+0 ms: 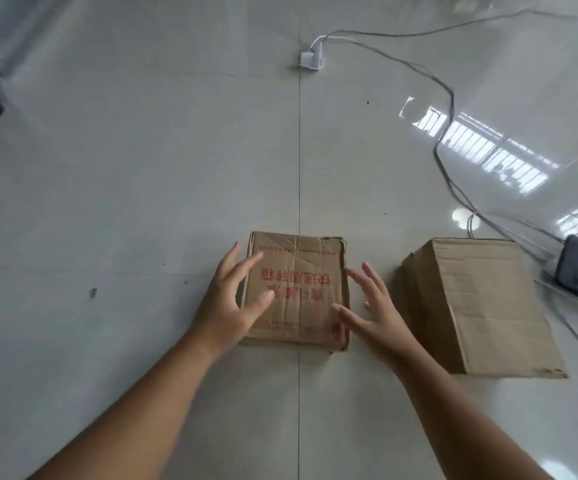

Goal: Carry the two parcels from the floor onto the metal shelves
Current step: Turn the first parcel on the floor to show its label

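Flanking the printed cardboard box (pixel 298 289) on the tiled floor (pixel 125 202), the left hand (pixel 232 299) and right hand (pixel 374 313) spread their fingers, gripping nothing. A plain cardboard box (pixel 481 306) sits just right, apart.

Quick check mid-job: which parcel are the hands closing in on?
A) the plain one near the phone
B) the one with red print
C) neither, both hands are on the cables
B: the left hand and right hand, both open, flank the red-printed parcel; the plain parcel sits untouched.
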`<state>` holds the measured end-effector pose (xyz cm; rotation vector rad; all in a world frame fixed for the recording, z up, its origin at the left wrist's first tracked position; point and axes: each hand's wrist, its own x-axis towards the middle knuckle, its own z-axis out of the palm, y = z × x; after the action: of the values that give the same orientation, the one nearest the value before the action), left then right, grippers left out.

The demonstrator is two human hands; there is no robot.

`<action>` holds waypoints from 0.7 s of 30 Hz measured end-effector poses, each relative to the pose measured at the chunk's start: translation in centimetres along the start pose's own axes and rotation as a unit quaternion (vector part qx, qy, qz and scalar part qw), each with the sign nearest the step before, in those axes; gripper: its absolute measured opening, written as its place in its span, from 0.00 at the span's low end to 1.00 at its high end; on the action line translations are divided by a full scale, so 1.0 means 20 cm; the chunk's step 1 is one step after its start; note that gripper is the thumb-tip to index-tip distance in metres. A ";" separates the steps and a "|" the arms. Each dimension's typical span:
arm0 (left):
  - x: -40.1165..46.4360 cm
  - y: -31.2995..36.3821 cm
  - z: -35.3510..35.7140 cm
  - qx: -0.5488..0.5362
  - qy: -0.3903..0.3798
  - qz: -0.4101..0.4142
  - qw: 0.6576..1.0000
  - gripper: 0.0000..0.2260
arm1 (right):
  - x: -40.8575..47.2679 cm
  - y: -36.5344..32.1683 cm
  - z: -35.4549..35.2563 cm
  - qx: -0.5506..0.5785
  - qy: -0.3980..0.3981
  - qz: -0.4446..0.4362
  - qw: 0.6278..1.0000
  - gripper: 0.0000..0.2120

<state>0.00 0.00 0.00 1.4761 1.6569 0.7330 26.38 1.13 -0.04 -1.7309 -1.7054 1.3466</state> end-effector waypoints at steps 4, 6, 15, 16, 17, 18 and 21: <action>0.05 -0.22 0.15 -0.006 -0.052 -0.009 0.999 0.34 | 0.12 0.19 0.16 0.038 -0.019 -0.001 0.999 0.37; 0.06 -0.29 0.20 -0.022 -0.030 -0.004 0.999 0.34 | 0.16 0.28 0.22 0.056 -0.004 -0.023 0.998 0.38; 0.04 -0.30 0.20 -0.024 -0.035 -0.013 0.999 0.37 | 0.13 0.30 0.24 0.092 0.028 -0.028 0.995 0.33; 0.04 -0.31 0.20 -0.022 -0.029 -0.009 0.999 0.37 | 0.14 0.31 0.24 0.099 0.027 -0.034 0.994 0.33; 0.04 -0.31 0.21 -0.015 -0.022 0.000 1.000 0.37 | 0.15 0.32 0.25 0.103 0.030 -0.037 0.994 0.32; 0.05 -0.32 0.21 -0.007 -0.019 0.005 1.000 0.37 | 0.15 0.32 0.25 0.108 0.031 -0.037 0.993 0.32; 0.05 -0.31 0.20 -0.013 -0.022 0.004 1.000 0.38 | 0.16 0.30 0.25 0.106 0.040 -0.048 0.992 0.33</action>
<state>0.15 -0.22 -7.51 1.4700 1.6043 0.7191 25.25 1.01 -8.42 -1.5449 -1.5219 1.3441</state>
